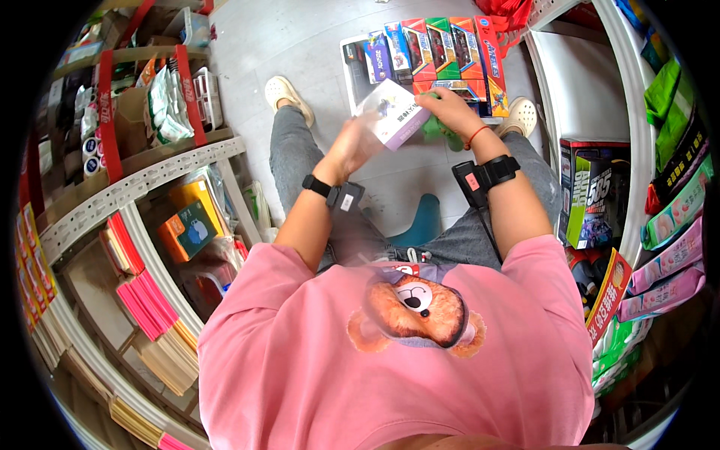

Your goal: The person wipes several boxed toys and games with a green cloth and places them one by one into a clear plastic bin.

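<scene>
A white and lilac cardboard box (392, 111) is tilted between my hands, above the floor between my knees. My left hand (352, 148) grips its left edge, and the fingers there are somewhat smeared by motion. At the box's right end, my right hand (455, 115) is closed on a crumpled green cloth (441, 133) that hangs below the fingers against the box. Beyond my hands, several red, green and blue toy boxes (442, 49) stand side by side in a row.
A teal stool (421, 222) shows between my legs. Steel shelving (142, 191) with pink-edged stacks and packets runs along the left. On the right stand a white carton (585, 86), a dark toy box (596, 195) and a rack of bright packets (671, 259). Red bags (510, 11) lie at the far right.
</scene>
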The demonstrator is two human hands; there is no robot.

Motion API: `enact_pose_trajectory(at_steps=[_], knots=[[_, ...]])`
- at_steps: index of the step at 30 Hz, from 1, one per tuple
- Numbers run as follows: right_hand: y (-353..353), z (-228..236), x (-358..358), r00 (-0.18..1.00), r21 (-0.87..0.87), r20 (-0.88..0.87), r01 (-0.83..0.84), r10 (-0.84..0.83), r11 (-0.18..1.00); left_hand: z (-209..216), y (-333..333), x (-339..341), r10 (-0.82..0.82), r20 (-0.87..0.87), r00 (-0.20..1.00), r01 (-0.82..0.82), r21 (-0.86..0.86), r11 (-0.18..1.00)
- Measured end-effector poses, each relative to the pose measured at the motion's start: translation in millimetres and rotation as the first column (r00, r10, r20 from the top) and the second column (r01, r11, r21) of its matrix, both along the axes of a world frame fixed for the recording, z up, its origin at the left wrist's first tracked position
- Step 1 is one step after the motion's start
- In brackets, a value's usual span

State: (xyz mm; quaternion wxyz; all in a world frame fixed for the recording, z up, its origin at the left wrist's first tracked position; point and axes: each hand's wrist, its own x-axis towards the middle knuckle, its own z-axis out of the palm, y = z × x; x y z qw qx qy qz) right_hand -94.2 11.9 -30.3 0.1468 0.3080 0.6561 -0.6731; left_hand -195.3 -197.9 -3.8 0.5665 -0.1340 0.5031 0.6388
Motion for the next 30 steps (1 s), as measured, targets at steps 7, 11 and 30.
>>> enact_pose_trajectory(at_steps=[7,11,30], knots=[[-6,-3,4,0.980,0.315,-0.002,-0.190,0.201,0.930,-32,-17,-15,-0.053,0.065,0.996,0.059,-0.091,0.994],[2,4,6,0.974,0.420,0.005,-0.207,0.225,0.884,-115,-27,-55,-0.031,-0.034,0.999,0.016,-0.368,0.930],[19,5,20,0.966,0.463,0.029,-0.241,0.257,0.853,-170,24,-63,-0.296,-0.413,0.861,0.002,-0.580,0.814]])
